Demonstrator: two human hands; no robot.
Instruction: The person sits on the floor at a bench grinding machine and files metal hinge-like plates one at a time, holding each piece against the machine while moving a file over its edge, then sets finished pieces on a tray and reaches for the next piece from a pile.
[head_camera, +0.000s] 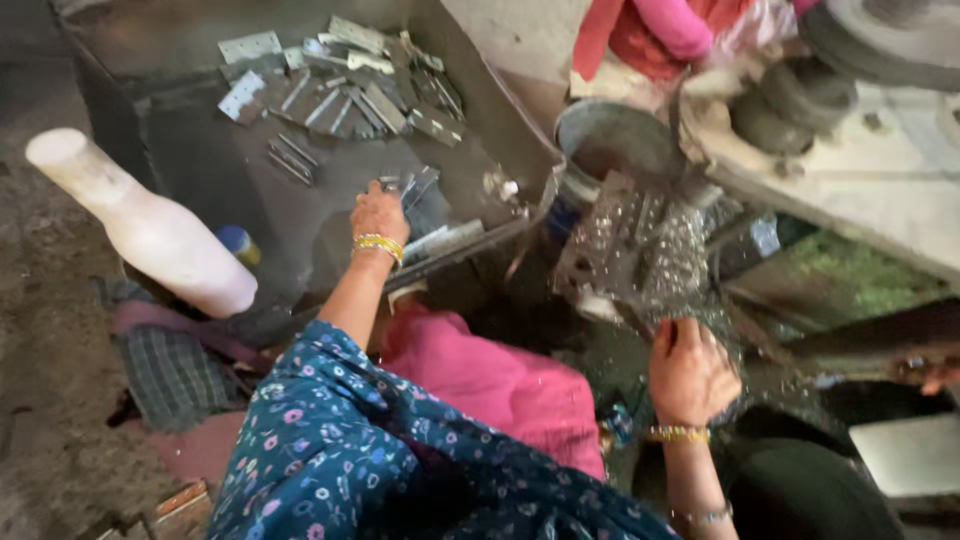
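While your left hand (379, 213) reaches into the dark metal tray (200, 170), its fingers close on a few flat metal plates (412, 186) just beyond the knuckles; a larger heap of plates (345, 85) lies well past it. Your right hand (690, 372) is curled shut on the lower edge of a pile of perforated metal strips (635, 245). A white bottle (150, 225) lies left of your left hand.

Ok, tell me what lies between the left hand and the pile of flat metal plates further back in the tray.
In the head view, between the left hand and the pile of flat metal plates lies mostly bare dark tray floor, with a few loose metal strips off to one side.
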